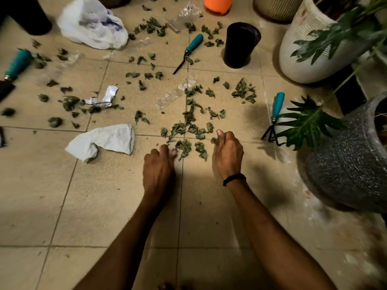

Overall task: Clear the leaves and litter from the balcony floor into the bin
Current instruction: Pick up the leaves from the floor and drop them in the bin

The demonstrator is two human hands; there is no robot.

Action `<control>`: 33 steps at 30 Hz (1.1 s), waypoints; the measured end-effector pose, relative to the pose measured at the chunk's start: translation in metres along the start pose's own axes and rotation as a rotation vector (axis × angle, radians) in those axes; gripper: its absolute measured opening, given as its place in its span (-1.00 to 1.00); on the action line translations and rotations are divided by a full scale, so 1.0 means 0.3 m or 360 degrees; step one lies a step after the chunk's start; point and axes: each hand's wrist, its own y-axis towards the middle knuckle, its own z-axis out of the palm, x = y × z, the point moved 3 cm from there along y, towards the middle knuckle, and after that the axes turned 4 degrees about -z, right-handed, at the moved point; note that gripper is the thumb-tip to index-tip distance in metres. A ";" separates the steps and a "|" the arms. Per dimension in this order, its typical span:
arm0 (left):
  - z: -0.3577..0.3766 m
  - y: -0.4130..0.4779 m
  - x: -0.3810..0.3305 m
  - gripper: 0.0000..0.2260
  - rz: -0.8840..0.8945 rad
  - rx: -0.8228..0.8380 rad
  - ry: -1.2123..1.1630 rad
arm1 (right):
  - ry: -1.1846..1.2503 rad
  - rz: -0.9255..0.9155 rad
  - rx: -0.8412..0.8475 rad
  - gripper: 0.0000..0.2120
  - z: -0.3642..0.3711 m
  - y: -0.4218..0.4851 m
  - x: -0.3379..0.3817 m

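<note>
My left hand [159, 164] and right hand [228, 153] are apart over the floor tiles [104, 206], fingers curled at a clump of leaves [186, 144] lying between them. I cannot tell whether either grips any. More leaves scatter toward 12 o'clock, with crumpled paper [104, 141] at 9.

Dark green leaves [184, 146] dot beige floor tiles [104, 206]; the hand rake [278, 105] has a teal handle, one planter [345, 164] is speckled grey.

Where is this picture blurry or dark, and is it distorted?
Head view: sharp and brightest around the left hand and right hand; the trowel and leaves at the left edge smear; corners fall dark; tile lines bow slightly from the wide lens.
</note>
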 end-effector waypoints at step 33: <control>0.067 0.048 -0.058 -0.72 0.0097 -0.0045 -0.0026 | -0.0108 -0.0114 0.0170 -0.79 0.056 -0.056 0.026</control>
